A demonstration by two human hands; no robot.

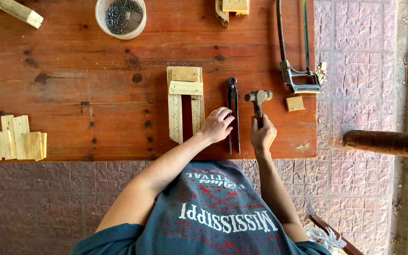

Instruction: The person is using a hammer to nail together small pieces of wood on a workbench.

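A red-brown wooden table (72,85) is standing on a pink paved floor (355,56). Near the table's front edge, the left hand (217,125) is resting with loosely curled fingers between a small frame of pale slats (185,104) and black pincers (233,113), gripping neither. Just beside it, the right hand (262,134) is closing its fingers around the handle of a hammer (258,100). A tub of nails (121,17) is sitting at the far edge, wood blocks (10,137) at the left, a hacksaw (294,56) at the right.

No packages, labels, signs or screens visible on workbench.
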